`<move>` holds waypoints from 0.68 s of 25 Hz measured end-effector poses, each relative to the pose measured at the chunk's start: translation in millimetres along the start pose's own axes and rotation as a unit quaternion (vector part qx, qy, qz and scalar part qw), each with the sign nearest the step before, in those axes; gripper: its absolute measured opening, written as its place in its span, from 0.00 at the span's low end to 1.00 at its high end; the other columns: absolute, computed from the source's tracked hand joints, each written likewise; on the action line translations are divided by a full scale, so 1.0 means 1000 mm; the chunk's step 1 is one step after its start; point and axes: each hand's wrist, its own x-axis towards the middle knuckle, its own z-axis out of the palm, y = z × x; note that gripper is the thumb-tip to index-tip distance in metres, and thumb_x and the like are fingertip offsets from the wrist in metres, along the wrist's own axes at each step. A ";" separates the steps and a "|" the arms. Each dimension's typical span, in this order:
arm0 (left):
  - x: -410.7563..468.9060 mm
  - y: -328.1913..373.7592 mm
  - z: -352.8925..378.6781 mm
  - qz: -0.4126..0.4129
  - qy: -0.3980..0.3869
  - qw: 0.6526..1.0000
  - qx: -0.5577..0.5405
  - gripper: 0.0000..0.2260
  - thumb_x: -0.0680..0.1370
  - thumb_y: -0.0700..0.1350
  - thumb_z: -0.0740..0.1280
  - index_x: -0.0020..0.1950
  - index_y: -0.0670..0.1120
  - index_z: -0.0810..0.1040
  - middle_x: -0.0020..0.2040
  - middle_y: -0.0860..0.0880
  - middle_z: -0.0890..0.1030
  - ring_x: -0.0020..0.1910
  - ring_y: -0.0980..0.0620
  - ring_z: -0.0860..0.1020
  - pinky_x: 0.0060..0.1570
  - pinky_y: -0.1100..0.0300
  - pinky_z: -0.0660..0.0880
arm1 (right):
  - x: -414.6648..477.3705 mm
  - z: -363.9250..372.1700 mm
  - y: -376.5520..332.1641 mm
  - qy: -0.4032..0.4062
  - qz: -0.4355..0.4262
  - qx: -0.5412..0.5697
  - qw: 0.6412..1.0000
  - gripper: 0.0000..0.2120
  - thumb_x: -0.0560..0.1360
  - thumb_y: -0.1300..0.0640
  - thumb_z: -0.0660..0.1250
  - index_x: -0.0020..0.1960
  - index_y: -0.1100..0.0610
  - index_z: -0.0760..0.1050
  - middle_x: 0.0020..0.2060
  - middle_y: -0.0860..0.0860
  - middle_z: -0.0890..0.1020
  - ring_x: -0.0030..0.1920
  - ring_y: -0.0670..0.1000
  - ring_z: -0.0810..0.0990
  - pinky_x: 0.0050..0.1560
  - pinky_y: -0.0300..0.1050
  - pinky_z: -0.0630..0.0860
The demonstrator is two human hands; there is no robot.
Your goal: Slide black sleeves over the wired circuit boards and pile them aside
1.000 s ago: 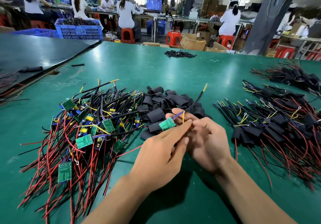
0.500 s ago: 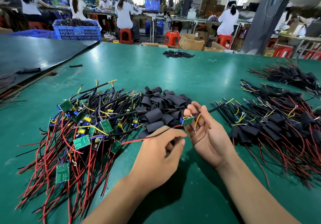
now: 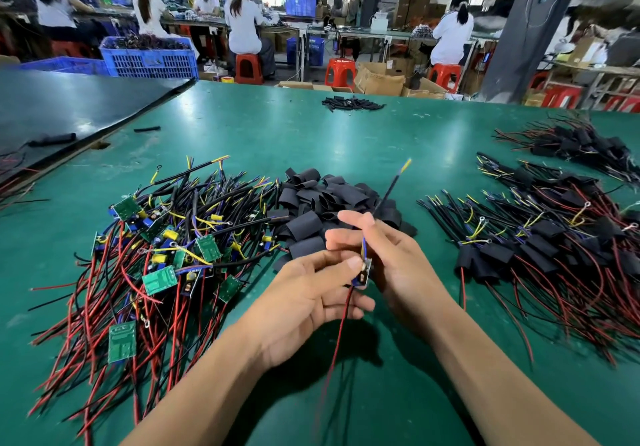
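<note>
A board (image 3: 364, 273) was pinched by the left hand (image 3: 308, 296) and its wires (image 3: 387, 193) gripped by the right hand (image 3: 401, 269); sleeves (image 3: 322, 200) were heaped just beyond both hands.

Simple stuff: left hand (image 3: 304, 303) and right hand (image 3: 401, 272) are bare, thumbnail (image 3: 355, 264) short and plain, left forearm (image 3: 194, 393) and right forearm (image 3: 502, 376) uncovered to the bottom edge.
</note>
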 end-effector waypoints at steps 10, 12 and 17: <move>0.003 0.010 -0.019 0.099 0.057 0.993 -0.019 0.11 0.66 0.43 0.76 0.49 0.47 0.86 0.32 0.52 0.76 0.25 0.57 0.67 0.27 0.66 0.60 | 0.010 -0.031 0.008 0.171 -0.081 -0.216 0.958 0.06 0.79 0.55 0.68 0.46 0.52 0.84 0.32 0.48 0.82 0.30 0.46 0.72 0.34 0.38 0.70; 0.003 0.015 -0.025 0.139 0.083 0.986 -0.041 0.12 0.67 0.42 0.75 0.49 0.47 0.86 0.35 0.51 0.78 0.27 0.55 0.71 0.28 0.66 0.67 | 0.010 -0.037 0.007 0.147 -0.067 -0.272 0.949 0.02 0.76 0.56 0.73 0.46 0.51 0.84 0.33 0.45 0.82 0.31 0.44 0.74 0.37 0.36 0.71; 0.005 0.016 -0.031 0.182 0.162 0.970 0.003 0.18 0.69 0.41 0.74 0.58 0.41 0.81 0.35 0.46 0.79 0.29 0.51 0.78 0.30 0.63 0.75 | 0.004 -0.032 0.014 0.038 -0.037 -0.491 0.870 0.20 0.67 0.43 0.78 0.57 0.44 0.81 0.46 0.42 0.81 0.38 0.38 0.74 0.47 0.35 0.73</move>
